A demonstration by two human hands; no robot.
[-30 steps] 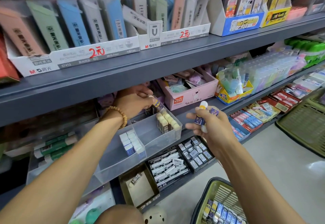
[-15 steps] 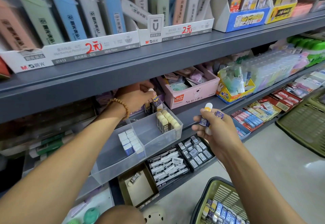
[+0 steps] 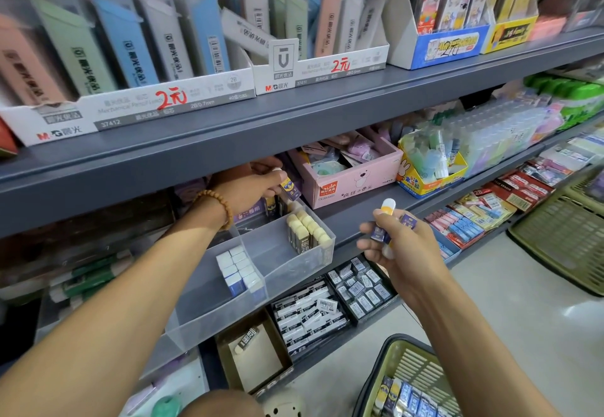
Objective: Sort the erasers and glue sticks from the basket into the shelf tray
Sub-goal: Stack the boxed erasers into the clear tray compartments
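Where shelves (image 3: 294,112) crowd — shop floor (image 3: 523,302)

A stationery shop — grey metal shelving (image 3: 294,112) in tiers carries display cartons of pencil-lead cases (image 3: 130,57) at twelve o'clock, with "2元" prices (image 3: 170,98) handwritten in red on their fronts. At three o'clock lie packaged erasers (image 3: 464,223) in rows, and at five o'clock a green shopping basket (image 3: 392,371) — stocked goods for sale.
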